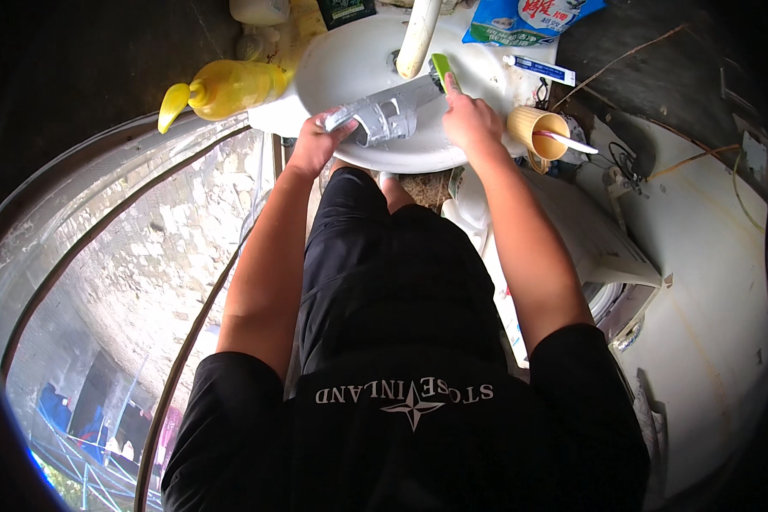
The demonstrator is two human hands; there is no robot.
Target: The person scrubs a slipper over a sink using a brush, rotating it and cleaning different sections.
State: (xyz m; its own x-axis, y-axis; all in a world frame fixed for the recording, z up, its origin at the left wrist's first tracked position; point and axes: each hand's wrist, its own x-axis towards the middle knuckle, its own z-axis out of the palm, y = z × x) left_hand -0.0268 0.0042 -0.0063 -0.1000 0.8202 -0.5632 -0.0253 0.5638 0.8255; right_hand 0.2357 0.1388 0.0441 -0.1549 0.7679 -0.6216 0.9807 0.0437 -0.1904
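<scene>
A grey plastic tubular part (390, 112) with cut-out windows lies slanted over the white washbasin (320, 67). My left hand (317, 144) grips its lower left end, at the basin's near rim. My right hand (473, 121) holds a brush by its green handle (445, 72), with the index finger stretched along it. The brush's dark bristles touch or nearly touch the far right end of the grey part. Above the basin the white spout (419, 38) points down toward the drain, just beyond the grey part. What is inside the tube is hidden.
A yellow pump bottle (230, 89) lies left of the basin. On the right are a blue plastic bag (531, 22), a toothpaste tube (541, 69) and a beige cup (537, 131) with a toothbrush. A front-loading washing machine (589, 224) stands at lower right; a window (160, 249) is at left.
</scene>
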